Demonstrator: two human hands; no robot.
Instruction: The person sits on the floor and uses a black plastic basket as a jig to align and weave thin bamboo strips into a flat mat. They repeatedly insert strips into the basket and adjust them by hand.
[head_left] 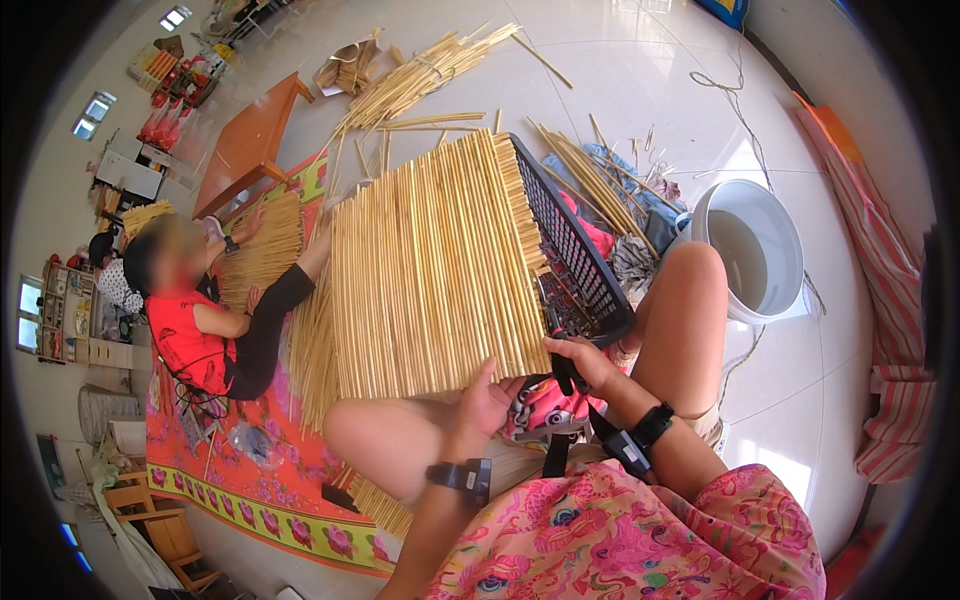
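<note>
A wide mat of straw-coloured stalks (430,270) lies tilted across my lap and the edge of a black plastic basket (578,262). My left hand (486,402) grips the mat's near edge, thumb on top and the other fingers partly hidden below. Close to the mat's near right corner, my right hand (592,362) is closed around a black-handled hand tool (566,374) that looks like pliers or cutters. The tool's jaws cannot be made out clearly. Small dark items lie inside the basket.
A white bucket (748,250) with liquid stands right of my knee. Bundled stalks (425,80) and loose stalks (600,180) lie on the tiled floor. At left, a person in red (205,330) sits on a floral mat (290,500) beside a low wooden table (250,140).
</note>
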